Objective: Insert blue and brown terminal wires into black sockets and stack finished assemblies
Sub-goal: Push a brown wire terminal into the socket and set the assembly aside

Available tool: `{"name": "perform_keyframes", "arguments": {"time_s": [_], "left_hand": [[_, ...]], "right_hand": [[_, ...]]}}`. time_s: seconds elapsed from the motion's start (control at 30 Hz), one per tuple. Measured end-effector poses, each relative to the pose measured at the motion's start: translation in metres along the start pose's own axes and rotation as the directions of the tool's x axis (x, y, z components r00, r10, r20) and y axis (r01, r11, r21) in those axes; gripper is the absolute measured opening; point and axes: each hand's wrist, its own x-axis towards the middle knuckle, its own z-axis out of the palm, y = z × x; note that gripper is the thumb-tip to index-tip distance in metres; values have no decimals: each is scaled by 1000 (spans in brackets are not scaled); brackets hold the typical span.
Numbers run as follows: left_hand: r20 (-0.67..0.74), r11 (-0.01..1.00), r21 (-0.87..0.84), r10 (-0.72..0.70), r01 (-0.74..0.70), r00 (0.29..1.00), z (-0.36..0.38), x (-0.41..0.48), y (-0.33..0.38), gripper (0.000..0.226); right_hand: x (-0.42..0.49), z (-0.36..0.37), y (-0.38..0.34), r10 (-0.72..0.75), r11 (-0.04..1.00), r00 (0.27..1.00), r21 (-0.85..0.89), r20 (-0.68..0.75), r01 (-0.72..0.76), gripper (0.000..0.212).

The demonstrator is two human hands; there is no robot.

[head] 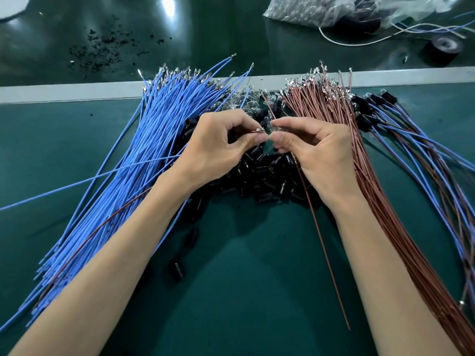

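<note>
Apparently mid-insertion, the left hand (218,147) pinches a silver metal terminal tip (260,129) just beside the right hand (316,150), which seems to pinch a thin brown wire (323,240), both above the heap of small black plastic sockets (259,181), so the next move demands fine alignment.

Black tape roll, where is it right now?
Head view, far right: the black tape roll lies beyond the pale grey strip, beside the white wire, near the clear plastic bag.
</note>
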Motion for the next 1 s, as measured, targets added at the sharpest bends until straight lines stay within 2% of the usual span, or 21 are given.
{"name": "perform_keyframes", "arguments": {"time_s": [0.47,0.57,0.8,1.0], "left_hand": [[-2,999,29,46,-46,999,0,-1,0,7],[2,998,32,56,-57,998,1,-1,-1,8],[-14,999,10,51,-51,999,2,-1,2,7],[14,994,64,83,-84,996,1,-1,3,9]], "right_hand": [[1,1,3,-17,1000,999,-6,39,17,23],[0,1,6,-48,997,998,-63,34,50,21],[-2,6,7,-233,935,972,-271,18,230,13],[-2,8,8,-272,918,962,-307,-29,251,13]]}}
